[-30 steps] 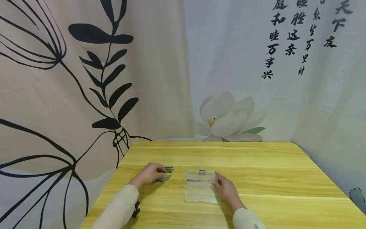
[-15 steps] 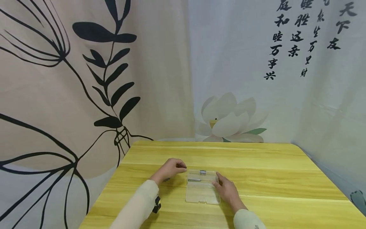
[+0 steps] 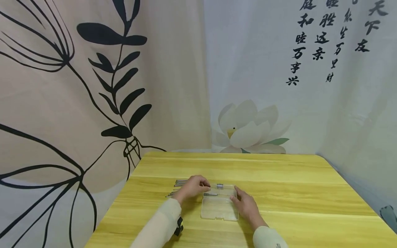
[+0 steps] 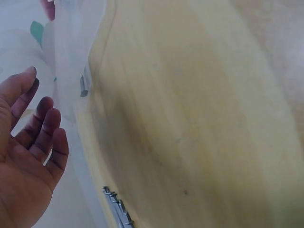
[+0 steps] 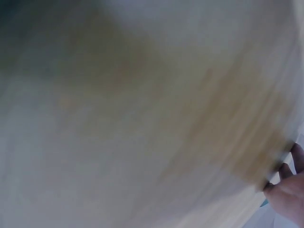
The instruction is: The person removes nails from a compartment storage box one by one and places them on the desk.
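A clear plastic box [image 3: 220, 210] lies unfolded on the table, a single silver nail [image 3: 210, 195] in its far half. My left hand [image 3: 194, 186] hovers over the box's far left corner, thumb and forefinger tips together. In the left wrist view that left hand [image 4: 31, 156] has its other fingers bent loosely; I cannot tell whether a nail sits between the fingertips. My right hand [image 3: 247, 207] grips the box's right edge between thumb and fingers. Its fingers [image 5: 284, 171] show only at the edge of the blurred right wrist view. Several nails [image 3: 181, 183] lie left of the box, partly behind the left wrist.
The wooden table [image 3: 297, 193] runs back to a printed curtain [image 3: 176, 79] with dark plants and lettering. A small dark-marked piece [image 3: 220, 186] is at the box's far edge. A black device [image 3: 178, 226] is strapped at the left wrist.
My left hand has moved right from the nails to the box's far left corner, uncovering the nails. The right hand has stayed at the box's right edge.
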